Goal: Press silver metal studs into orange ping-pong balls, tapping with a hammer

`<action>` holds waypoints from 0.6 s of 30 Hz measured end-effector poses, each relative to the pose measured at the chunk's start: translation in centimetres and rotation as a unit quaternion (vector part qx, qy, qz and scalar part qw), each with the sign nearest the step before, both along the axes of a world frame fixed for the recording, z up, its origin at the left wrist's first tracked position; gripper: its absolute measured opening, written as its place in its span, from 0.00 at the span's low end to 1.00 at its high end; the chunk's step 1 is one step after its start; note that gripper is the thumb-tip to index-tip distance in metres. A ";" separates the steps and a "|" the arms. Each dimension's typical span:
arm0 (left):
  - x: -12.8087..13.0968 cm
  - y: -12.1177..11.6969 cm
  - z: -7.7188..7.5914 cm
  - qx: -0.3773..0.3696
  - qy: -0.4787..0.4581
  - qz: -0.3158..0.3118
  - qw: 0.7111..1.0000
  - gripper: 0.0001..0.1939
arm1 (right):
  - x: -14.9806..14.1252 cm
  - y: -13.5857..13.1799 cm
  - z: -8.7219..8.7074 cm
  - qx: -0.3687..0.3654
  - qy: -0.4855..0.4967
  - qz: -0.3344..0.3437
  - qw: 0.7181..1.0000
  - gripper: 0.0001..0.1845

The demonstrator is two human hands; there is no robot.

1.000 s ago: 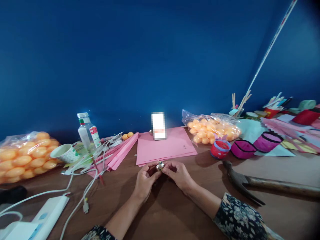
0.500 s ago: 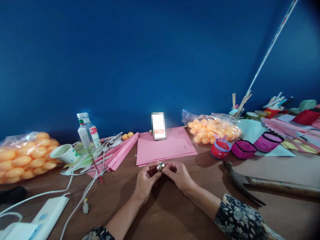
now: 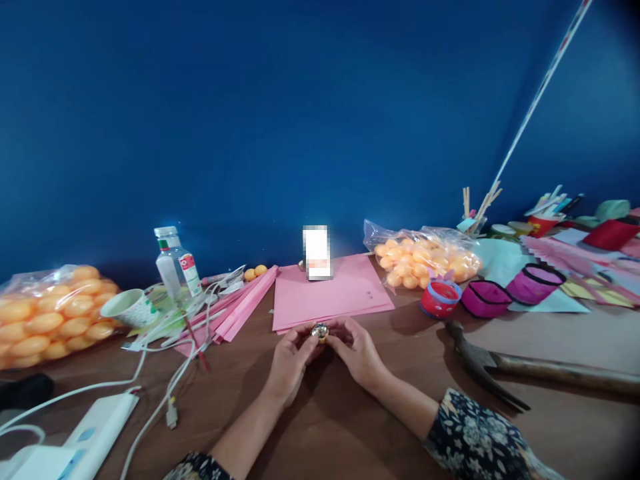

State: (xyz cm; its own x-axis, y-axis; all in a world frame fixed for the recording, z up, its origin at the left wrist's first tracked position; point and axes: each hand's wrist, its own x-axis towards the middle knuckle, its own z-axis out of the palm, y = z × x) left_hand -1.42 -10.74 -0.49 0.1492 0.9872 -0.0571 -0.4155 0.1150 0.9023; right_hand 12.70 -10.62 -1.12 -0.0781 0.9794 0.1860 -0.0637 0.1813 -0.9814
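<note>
From where I stand, I can see the left hand (image 3: pixel 287 367) and the right hand (image 3: pixel 363 360) meeting over the table (image 3: pixel 340 427), their fingertips closed from both sides on a small shiny ball (image 3: pixel 320 331). It sits just this side of the pink sheets (image 3: pixel 325 300); the fingers cover its flanks, its underside is hidden, and I can't tell whether it clears the wood. The gold and silver glints make its surface hard to read. Something upright (image 3: pixel 317 252) on the paper is blurred into pale blocks. Over on the right, the hammer (image 3: pixel 545 371) lies with its handle running out of sight. At the far left, a bag of orange balls (image 3: pixel 55 317) is cut off, as are a dark object (image 3: pixel 27 390), too murky to name, and the white power strip (image 3: pixel 95 427) below it.
</note>
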 end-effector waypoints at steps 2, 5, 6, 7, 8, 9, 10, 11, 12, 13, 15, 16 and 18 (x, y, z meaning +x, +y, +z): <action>0.0 0.0 0.0 -0.007 -0.013 0.002 1.000 0.11 | 0.0 -0.2 0.0 0.012 -0.015 0.008 1.000 0.08; -0.1 0.1 -0.1 -0.011 -0.014 0.007 1.000 0.10 | -0.1 -0.4 0.1 0.053 -0.050 -0.009 0.997 0.09; -0.1 0.1 -0.2 -0.013 -0.011 0.009 1.000 0.09 | 0.0 -0.5 0.2 0.077 -0.069 -0.018 0.994 0.10; -0.1 0.1 -0.2 -0.016 -0.008 0.012 1.000 0.10 | 0.0 -0.5 0.4 0.102 -0.091 -0.026 0.990 0.10; -0.1 0.1 -0.2 -0.019 -0.004 0.015 1.000 0.10 | 0.1 -0.6 0.5 0.127 -0.114 -0.028 0.985 0.11; -0.1 0.1 -0.2 -0.021 0.000 0.016 1.000 0.10 | 0.2 -0.7 0.7 0.149 -0.136 -0.025 0.979 0.12; -0.1 0.0 -0.1 -0.021 0.004 0.014 1.000 0.11 | 0.2 -0.8 0.8 0.166 -0.155 -0.020 0.974 0.14; -0.1 0.0 -0.1 -0.021 0.006 0.010 1.000 0.12 | 0.3 -0.9 0.9 0.176 -0.169 -0.014 0.970 0.15; 0.0 0.0 0.1 -0.021 0.007 0.005 1.000 0.12 | 0.4 -0.9 1.0 0.180 -0.177 -0.008 0.967 0.16; 0.0 -0.1 0.2 -0.022 0.009 -0.001 1.000 0.13 | 0.4 -0.9 1.1 0.180 -0.180 -0.004 0.967 0.16; 0.1 -0.3 0.4 -0.025 0.017 -0.015 0.999 0.14 | 0.5 -0.9 1.2 0.169 -0.176 -0.002 0.970 0.18; 0.1 -0.3 0.6 -0.026 0.023 -0.020 0.999 0.14 | 0.5 -0.9 1.2 0.161 -0.170 -0.004 0.972 0.19; 0.2 -0.4 0.7 -0.024 0.033 -0.025 0.999 0.14 | 0.4 -0.9 1.3 0.147 -0.156 -0.007 0.977 0.21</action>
